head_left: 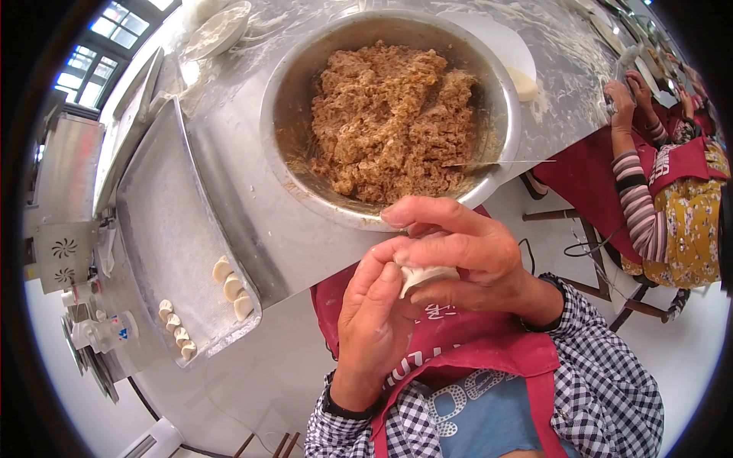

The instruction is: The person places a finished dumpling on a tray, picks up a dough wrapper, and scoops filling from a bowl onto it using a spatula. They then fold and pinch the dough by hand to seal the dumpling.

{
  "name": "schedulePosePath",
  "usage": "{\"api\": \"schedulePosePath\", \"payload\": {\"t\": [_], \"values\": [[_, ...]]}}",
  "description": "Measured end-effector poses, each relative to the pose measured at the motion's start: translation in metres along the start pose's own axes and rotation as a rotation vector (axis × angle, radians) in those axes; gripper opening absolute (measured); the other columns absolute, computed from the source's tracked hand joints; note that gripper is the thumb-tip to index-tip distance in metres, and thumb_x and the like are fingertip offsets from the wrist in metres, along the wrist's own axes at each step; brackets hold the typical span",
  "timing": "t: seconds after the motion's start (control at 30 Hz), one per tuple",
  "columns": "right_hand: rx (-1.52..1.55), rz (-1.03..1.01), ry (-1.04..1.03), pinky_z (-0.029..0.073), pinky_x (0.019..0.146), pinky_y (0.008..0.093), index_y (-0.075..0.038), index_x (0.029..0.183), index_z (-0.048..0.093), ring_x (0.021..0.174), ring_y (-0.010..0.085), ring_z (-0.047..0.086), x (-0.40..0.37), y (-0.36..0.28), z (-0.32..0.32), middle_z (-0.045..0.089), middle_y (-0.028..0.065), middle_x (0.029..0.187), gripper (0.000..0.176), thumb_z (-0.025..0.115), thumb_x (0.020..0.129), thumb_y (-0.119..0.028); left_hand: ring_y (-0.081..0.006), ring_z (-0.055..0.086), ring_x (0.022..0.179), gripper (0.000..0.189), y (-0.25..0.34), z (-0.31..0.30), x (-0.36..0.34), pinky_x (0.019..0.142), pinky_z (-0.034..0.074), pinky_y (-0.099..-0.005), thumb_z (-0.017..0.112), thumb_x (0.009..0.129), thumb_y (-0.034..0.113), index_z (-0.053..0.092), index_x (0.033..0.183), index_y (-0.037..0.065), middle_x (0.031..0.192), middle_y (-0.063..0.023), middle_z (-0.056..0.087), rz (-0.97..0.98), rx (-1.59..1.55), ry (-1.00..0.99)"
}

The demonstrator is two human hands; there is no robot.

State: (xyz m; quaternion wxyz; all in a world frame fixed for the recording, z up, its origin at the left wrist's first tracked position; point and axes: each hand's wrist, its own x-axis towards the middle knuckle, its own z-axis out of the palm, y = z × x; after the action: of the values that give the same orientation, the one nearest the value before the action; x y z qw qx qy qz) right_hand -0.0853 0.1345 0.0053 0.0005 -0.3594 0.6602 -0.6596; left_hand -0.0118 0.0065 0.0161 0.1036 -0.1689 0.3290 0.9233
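In front of my apron, my left hand (pixel 372 309) and my right hand (pixel 477 259) meet around a small white dumpling (pixel 421 276). Fingers of both hands press on its dough, and they hide much of it. Just beyond my fingers stands a large metal bowl (pixel 276 137) with a mound of brown minced filling (pixel 393 114). A thin stick-like tool (pixel 508 162) rests across the bowl's right rim. To the left, a metal tray (pixel 164 198) dusted with flour holds two short rows of shaped dumplings (pixel 233 287) near its front end.
Behind the bowl, a white plate (pixel 500 42) and a pale dough piece (pixel 523 84) lie on the floured metal table (pixel 244 221). A flour dish (pixel 217 32) stands at the back left. Another person's hands (pixel 622 99) work on the right, beside a wooden stool (pixel 592 252).
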Motion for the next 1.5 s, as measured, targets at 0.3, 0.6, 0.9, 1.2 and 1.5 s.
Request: {"api": "schedulePosePath", "payload": {"t": [0.3,0.6,0.9,1.2,1.5], "values": [[-0.079,-0.054,0.035,0.050,0.076,0.0330,-0.005,0.082,0.065,0.094,0.0264,0.059,0.002,0.000,-0.001,0.057,0.0153,0.111,0.023,0.072,0.061,-0.001,-0.0288,0.054,0.107,0.035,-0.001,-0.004,0.001,0.089,0.047,-0.0421,0.039,0.093,0.017,0.040,0.120,-0.005,0.116,-0.0192,0.051,-0.006,-0.043,-0.038],[-0.078,-0.070,0.062,0.049,0.070,0.0305,-0.005,0.079,0.064,0.093,0.0259,0.059,0.003,0.002,0.001,0.058,0.0139,0.106,0.019,0.070,0.062,-0.001,-0.0254,0.055,0.105,0.039,0.000,-0.003,0.003,0.089,0.046,-0.0387,0.038,0.093,0.019,0.038,0.123,-0.005,0.114,-0.0172,0.052,-0.002,-0.091,-0.021],[-0.054,-0.141,0.042,0.049,0.073,0.0337,-0.004,0.079,0.064,0.094,0.0267,0.059,0.007,0.003,0.000,0.059,0.0143,0.105,0.017,0.071,0.064,-0.004,-0.0225,0.051,0.110,0.037,0.002,-0.011,0.003,0.092,0.044,-0.0365,0.038,0.095,0.019,0.040,0.125,-0.003,0.121,-0.0147,0.050,-0.010,-0.222,-0.162],[-0.013,-0.259,-0.009,0.048,0.076,0.0347,-0.004,0.079,0.063,0.093,0.0276,0.059,0.010,0.010,-0.003,0.060,0.0149,0.102,0.020,0.073,0.063,-0.007,-0.0262,0.051,0.110,0.037,-0.001,-0.017,0.005,0.091,0.045,-0.0420,0.038,0.095,0.027,0.041,0.123,0.003,0.122,-0.0142,0.048,-0.009,-0.228,-0.227],[-0.019,-0.181,0.081,0.048,0.077,0.0349,-0.002,0.083,0.064,0.096,0.0283,0.058,0.017,0.004,0.008,0.062,0.0147,0.102,0.022,0.072,0.063,-0.006,-0.0176,0.048,0.111,0.040,0.001,-0.015,0.006,0.092,0.042,-0.0336,0.040,0.095,0.027,0.039,0.128,0.003,0.123,-0.0071,0.048,-0.060,-0.326,-0.196]]}}
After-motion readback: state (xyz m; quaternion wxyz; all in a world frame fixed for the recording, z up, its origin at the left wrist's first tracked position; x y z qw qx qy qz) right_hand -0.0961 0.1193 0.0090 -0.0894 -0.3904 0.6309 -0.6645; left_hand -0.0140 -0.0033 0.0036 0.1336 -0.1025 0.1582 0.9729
